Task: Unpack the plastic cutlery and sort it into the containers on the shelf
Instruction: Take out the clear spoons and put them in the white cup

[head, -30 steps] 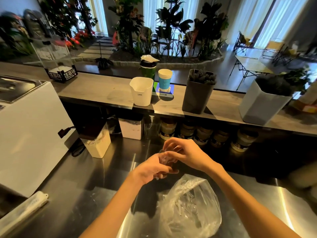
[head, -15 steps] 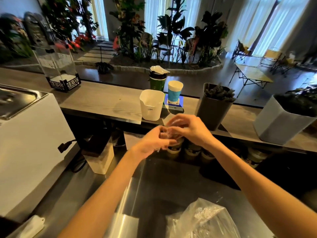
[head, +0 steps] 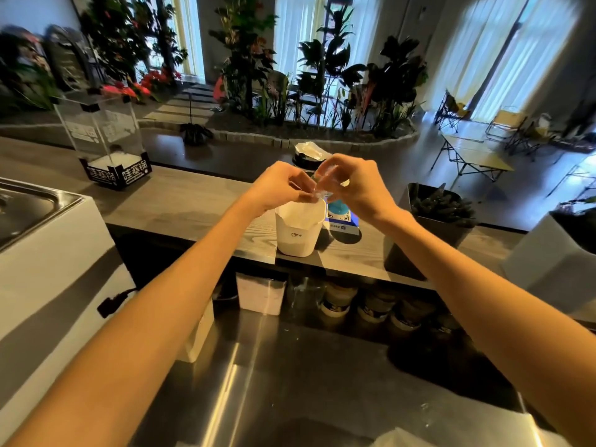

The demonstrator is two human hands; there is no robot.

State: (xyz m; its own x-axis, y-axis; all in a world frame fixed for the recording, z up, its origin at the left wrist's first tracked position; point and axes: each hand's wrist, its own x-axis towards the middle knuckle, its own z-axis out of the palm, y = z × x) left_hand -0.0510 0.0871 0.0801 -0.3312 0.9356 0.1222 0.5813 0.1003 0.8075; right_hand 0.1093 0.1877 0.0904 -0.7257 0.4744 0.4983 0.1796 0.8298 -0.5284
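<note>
**Lena:** Both hands have travelled up from over the steel counter to the wooden shelf; a second ago they were low, next to the plastic bag, and now they sit right above the white container.

**Tom:** What are they holding?

**Lena:** A small clear wrapped piece, presumably cutlery still in its film. The left hand pinches it from nine o'clock, fingers curled in. The right hand pinches it from three o'clock, thumb and forefinger closed on the top of the film. I can't tell which utensil it is; it's too transparent.

**Tom:** So what could go wrong?

**Lena:** If the film tears suddenly, the piece may jump out. At three o'clock of the container stands a blue cup on a printed card, and at twelve o'clock a dark cup with a loose wrapper on it. It could land in one of those, or behind the shelf.

**Tom:** And the film itself?

**Lena:** It could drop into the container with the cutlery. The dark container at three o'clock already holds black pieces, so a wrong sort is also possible.
</note>
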